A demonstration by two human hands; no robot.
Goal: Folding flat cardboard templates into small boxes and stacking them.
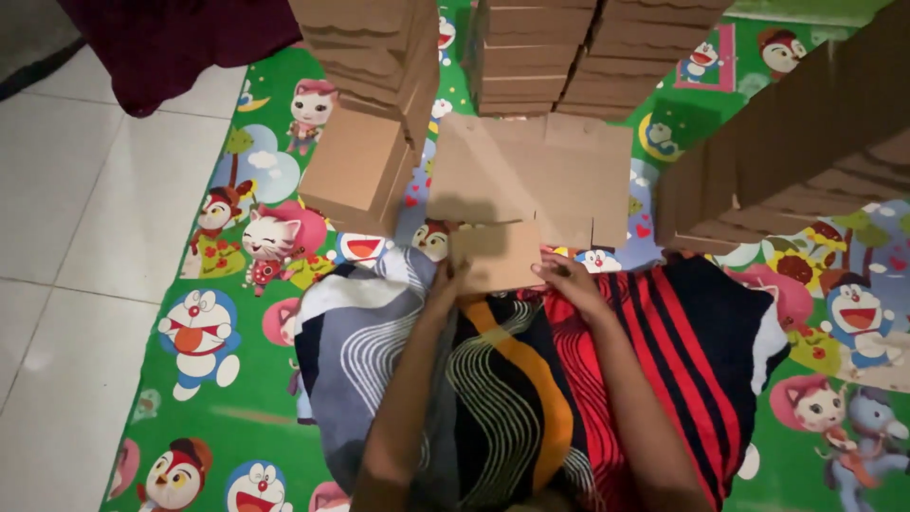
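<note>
A flat brown cardboard box blank [531, 175] lies across my lap and the mat, its near flap [495, 254] folded up toward me. My left hand [444, 284] grips the left end of that flap. My right hand [569, 281] holds its right end, fingers curled on the edge. Both forearms reach forward over a striped, patterned cloth [531, 379] that covers my legs.
Stacks of folded cardboard boxes stand at the back [531, 52], back left [365, 114] and right [806, 142]. A green cartoon-print mat [227, 284] covers the floor; white tiles [85, 237] lie to the left. A dark red cloth [171, 38] sits top left.
</note>
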